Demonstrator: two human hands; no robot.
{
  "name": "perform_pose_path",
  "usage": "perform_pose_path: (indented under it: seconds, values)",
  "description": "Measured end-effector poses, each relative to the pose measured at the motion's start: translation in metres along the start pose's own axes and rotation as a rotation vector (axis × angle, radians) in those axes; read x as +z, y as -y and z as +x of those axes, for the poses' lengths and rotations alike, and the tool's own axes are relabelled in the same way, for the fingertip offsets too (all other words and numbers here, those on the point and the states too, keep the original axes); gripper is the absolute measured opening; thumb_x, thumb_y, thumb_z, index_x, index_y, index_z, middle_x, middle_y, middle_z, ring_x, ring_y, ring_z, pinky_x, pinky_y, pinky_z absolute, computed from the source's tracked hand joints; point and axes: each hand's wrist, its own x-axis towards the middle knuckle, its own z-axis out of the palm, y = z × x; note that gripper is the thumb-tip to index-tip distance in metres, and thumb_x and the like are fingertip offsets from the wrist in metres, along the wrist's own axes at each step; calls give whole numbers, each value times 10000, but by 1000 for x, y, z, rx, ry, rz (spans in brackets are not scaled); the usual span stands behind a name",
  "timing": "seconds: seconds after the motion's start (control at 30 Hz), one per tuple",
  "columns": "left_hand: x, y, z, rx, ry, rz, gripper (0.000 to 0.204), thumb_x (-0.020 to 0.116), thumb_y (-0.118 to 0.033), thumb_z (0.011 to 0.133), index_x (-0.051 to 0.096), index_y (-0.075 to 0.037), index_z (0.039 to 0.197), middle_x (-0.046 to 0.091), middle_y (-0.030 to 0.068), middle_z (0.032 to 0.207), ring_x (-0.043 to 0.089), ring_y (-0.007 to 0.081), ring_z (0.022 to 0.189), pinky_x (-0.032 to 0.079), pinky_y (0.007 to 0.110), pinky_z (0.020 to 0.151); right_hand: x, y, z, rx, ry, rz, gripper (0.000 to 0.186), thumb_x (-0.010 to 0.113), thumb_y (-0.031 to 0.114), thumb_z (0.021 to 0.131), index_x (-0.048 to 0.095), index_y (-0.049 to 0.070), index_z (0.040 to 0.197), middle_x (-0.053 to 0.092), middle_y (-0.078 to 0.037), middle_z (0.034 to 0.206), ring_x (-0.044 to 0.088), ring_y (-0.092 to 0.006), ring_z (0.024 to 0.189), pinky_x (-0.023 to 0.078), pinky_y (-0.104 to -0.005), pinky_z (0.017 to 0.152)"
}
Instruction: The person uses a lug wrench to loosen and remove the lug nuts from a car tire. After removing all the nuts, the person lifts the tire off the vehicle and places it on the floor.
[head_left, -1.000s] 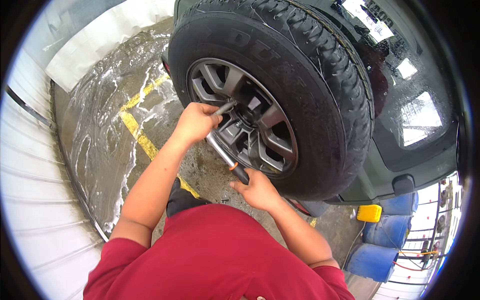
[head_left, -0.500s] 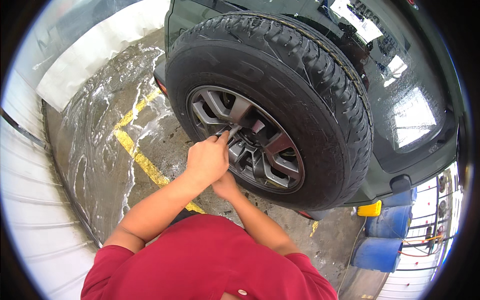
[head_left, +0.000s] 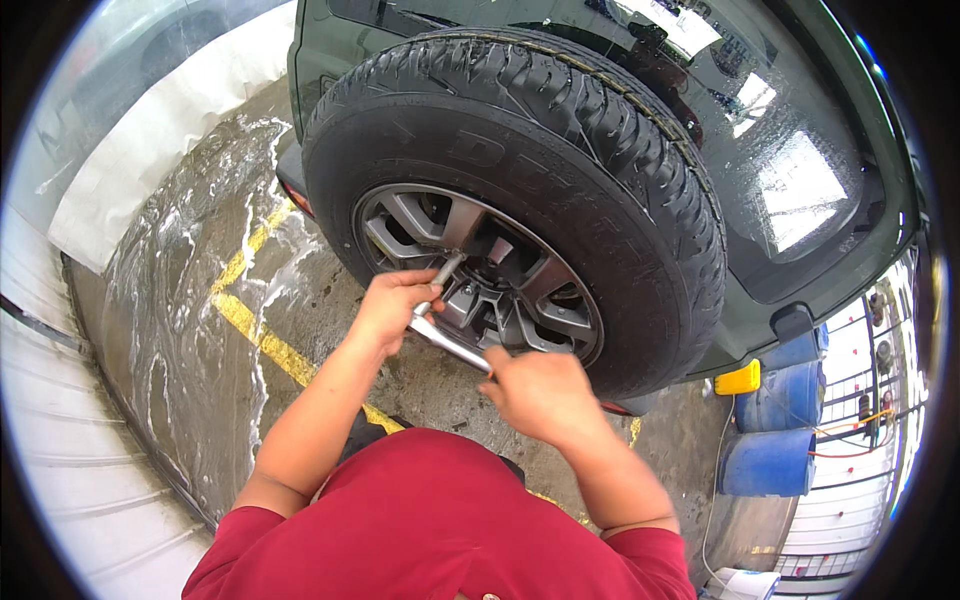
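Observation:
A spare wheel with a black tyre (head_left: 570,185) and a grey spoked rim (head_left: 465,222) is mounted on the back of a dark green vehicle. My left hand (head_left: 385,308) is closed around the socket extension (head_left: 446,272), whose tip reaches in among the spokes near the hub. From its near end a shiny ratchet wrench (head_left: 452,345) slants down to the right. My right hand (head_left: 540,392) grips the end of that handle, below the rim. Whether the tip sits on a nut is too small to tell.
Soapy water streaks the wet concrete floor (head_left: 160,330) on the left, crossed by a yellow painted line (head_left: 265,340). Blue drums (head_left: 768,462) and a yellow jerrycan (head_left: 738,378) stand at the right. A white corrugated wall (head_left: 70,420) runs along the left.
My right hand has moved from beneath my left hand out to the right, and the wrench handle now shows between them. The left hand has shifted slightly left, still at the extension.

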Motion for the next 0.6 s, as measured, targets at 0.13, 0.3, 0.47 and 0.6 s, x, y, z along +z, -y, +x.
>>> perform_pose_path:
  seconds: [0.13, 0.3, 0.47, 0.6]
  values:
    - [15, -13, -1, 147, 18, 589, 418, 656, -79, 781, 587, 108, 1149, 654, 132, 717, 648, 149, 658, 498, 267, 587, 124, -19, 51, 19, -74, 510, 266, 588, 245, 873, 498, 48, 1028, 662, -159, 829, 637, -397, 845, 482, -481, 743]
    - [7, -14, 11, 82, 105, 693, 439, 684, -107, 737, 614, 53, 1140, 644, 169, 673, 655, 231, 611, 504, 331, 613, 161, -17, 70, 2, -214, 618, 279, 581, 243, 876, 504, 67, 1080, 657, -147, 872, 631, -393, 855, 476, -472, 764]
    - [12, -47, 9, 41, 142, 1224, 378, 714, -282, 739, 695, 4, 984, 684, 169, 778, 674, 311, 812, 512, 391, 781, 19, 5, -14, 114, -225, 7, 289, 660, 251, 807, 598, 113, 1054, 644, -113, 776, 652, -312, 706, 506, -414, 613]
    - [27, -35, 14, 370, -22, 1526, 312, 729, -287, 749, 697, 7, 848, 678, 161, 770, 684, 279, 773, 517, 389, 742, 17, 9, -14, 71, -314, -93, 234, 680, 230, 772, 631, 111, 967, 630, -95, 749, 645, -289, 662, 500, -400, 579]
